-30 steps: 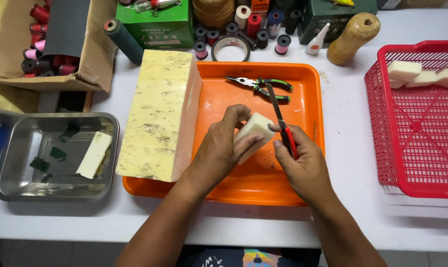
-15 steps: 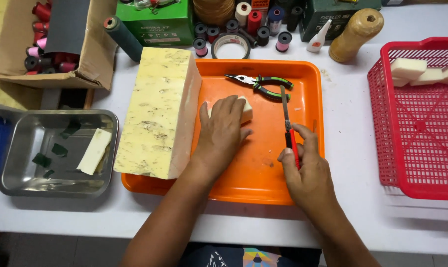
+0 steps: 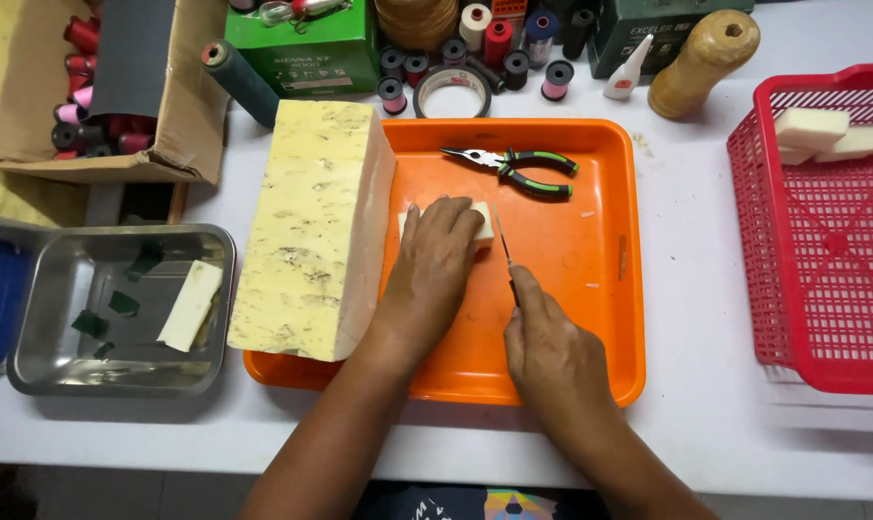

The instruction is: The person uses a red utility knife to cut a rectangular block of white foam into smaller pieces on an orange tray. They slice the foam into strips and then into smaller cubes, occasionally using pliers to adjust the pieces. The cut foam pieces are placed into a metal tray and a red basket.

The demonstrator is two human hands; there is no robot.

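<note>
Here the left hand (image 3: 443, 252) lies flat, fingers together, pressing a small white foam block (image 3: 482, 223) onto the floor of the orange tray (image 3: 590, 318); only the block's far and right edges show past the fingertips. The right hand (image 3: 550, 349) is closed around the handle of a thin-bladed knife (image 3: 505, 252), whose blade points away from the wrist and stands just beside the block's right edge, touching or nearly so; which cannot be told. A second ago both hands held the block lifted above the tray, the knife crossing it; half a second ago the left hand had carried it down to the tray while the right hand hung apart. Now the blade has returned to the block's side, so the work appears to have passed from handling to a supported cut or trim, with the block pinned against slipping.

Left of the left hand, touching its forearm side, a large yellow foam slab (image 3: 311, 231) rests on the tray's left rim. Beyond the fingertips lie green-handled pliers (image 3: 513, 169). Far right of the right hand a red basket (image 3: 821, 241) holds similar white pieces (image 3: 812, 127); far left, a steel pan (image 3: 118, 308) holds an off-cut strip. Thread spools crowd the far edge of the white desk (image 3: 687, 433).
</note>
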